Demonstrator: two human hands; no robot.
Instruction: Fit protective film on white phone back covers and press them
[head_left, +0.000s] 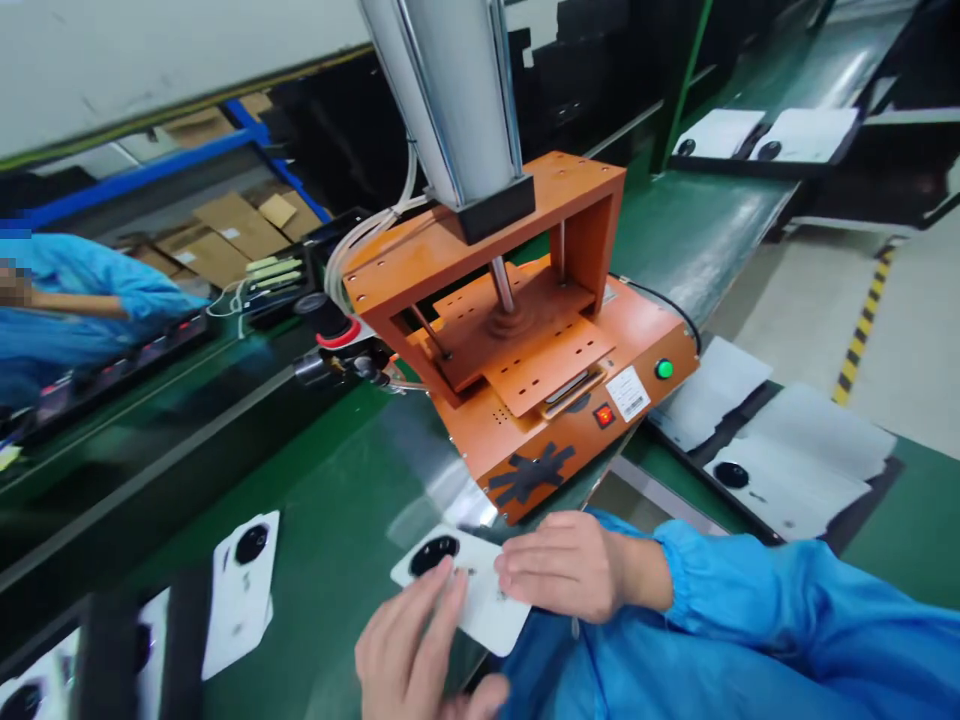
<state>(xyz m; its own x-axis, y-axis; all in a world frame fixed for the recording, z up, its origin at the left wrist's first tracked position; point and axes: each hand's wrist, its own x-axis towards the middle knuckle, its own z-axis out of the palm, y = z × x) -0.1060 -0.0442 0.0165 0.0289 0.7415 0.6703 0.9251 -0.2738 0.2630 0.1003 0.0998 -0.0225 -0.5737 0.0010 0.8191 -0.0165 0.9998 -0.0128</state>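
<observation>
A white phone back cover (491,600) with a round black camera window lies tilted on the green bench just in front of the orange press. My left hand (416,635) comes in from below, its fingers stretched out over the cover near the camera window and its thumb apart. Across the cover's right side, the fingers of my right hand (562,568) lie flat and close together. Neither hand is wrapped round the cover. Whatever lies beneath the fingertips is hidden.
The orange press (555,400) stands ahead, with a lit green button (664,369) and a red switch (604,416). More white covers (241,590) lie at left; a tray of covers (802,465) is at right. Across the bench sits a person in blue sleeves (82,275).
</observation>
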